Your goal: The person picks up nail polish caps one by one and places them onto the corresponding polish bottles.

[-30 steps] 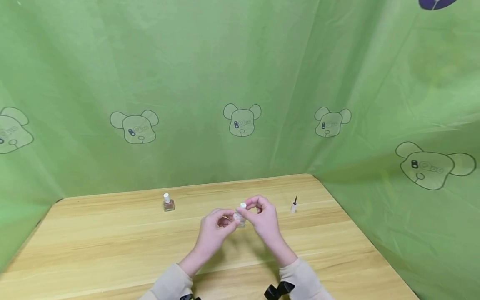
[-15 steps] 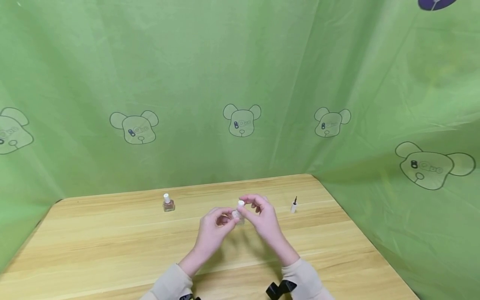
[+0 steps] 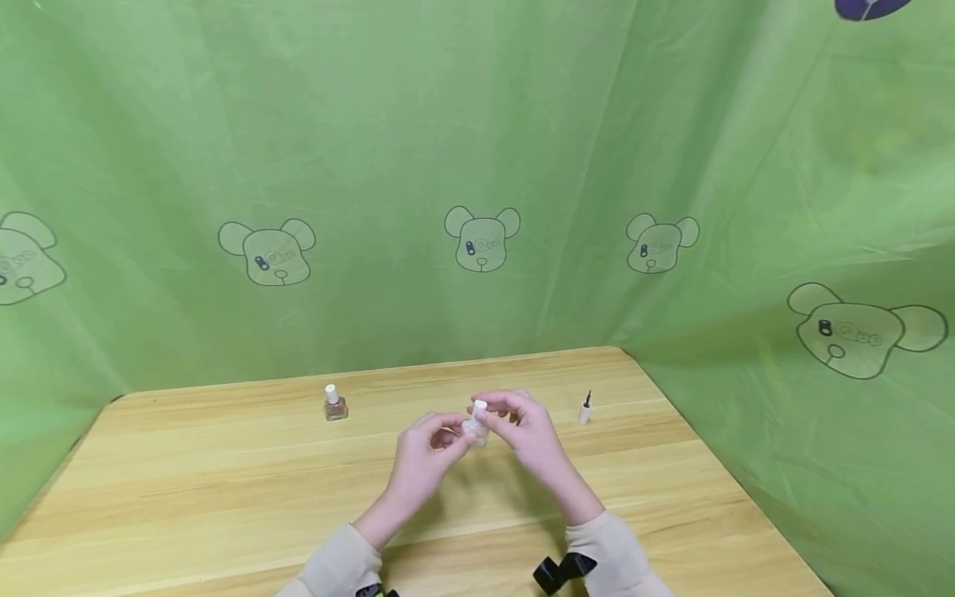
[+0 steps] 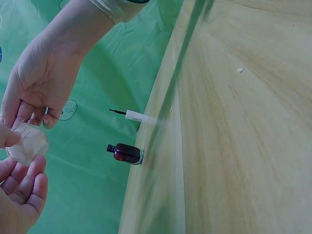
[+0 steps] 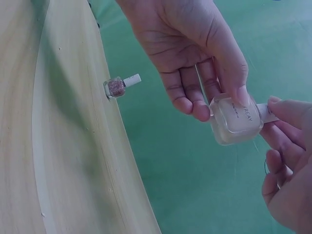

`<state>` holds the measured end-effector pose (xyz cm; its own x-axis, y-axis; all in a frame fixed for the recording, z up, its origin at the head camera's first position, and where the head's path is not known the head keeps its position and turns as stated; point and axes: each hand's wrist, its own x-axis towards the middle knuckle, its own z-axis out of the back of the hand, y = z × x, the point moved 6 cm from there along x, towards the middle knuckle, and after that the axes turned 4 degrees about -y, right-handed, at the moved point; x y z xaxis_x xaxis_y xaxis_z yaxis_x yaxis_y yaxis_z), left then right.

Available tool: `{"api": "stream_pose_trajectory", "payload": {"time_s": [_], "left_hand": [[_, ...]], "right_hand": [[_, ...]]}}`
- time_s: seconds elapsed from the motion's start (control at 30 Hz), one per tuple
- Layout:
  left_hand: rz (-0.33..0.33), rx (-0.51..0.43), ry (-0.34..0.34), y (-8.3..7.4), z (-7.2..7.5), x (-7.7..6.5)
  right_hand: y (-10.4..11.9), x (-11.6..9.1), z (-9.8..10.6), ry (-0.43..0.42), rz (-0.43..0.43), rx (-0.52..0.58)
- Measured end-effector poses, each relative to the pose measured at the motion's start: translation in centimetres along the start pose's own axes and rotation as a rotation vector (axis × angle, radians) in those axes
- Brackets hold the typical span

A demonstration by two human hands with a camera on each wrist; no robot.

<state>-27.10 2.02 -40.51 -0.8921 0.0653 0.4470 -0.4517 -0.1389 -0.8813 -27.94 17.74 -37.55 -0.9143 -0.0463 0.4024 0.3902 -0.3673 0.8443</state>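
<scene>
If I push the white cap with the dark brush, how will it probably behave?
The white cap stands on end on the table, narrow and tall, so a push would likely tip it. Its sides look round, so it may then roll. Its dark brush points up, bare and thin, and could bend.

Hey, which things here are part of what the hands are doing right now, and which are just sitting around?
In use now:
- pale bottle, held by the left hand
- white cap, pinched by the right hand

Probably just sitting around, as neither hand touches them:
- pink bottle, capped
- dark bottle, uncapped
- upturned brush
</scene>
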Motion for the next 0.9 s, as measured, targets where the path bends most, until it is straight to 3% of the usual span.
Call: {"api": "stream_pose_trajectory", "payload": {"time_s": [0.23,0.6,0.9], "left_hand": [[0.013,0.021,0.01,0.0,0.0,0.0],[0.039,-0.01,0.005,0.1,0.2,0.2],[0.081,-0.052,-0.041,0.6,1.4,1.2]], "right_hand": [[0.2,0.0,0.1,-0.029,-0.01,0.024],[0.3,0.1,0.2,0.019,0.023,-0.021],[0.7,0.5,2.0,-0.001,0.041,0.021]]}}
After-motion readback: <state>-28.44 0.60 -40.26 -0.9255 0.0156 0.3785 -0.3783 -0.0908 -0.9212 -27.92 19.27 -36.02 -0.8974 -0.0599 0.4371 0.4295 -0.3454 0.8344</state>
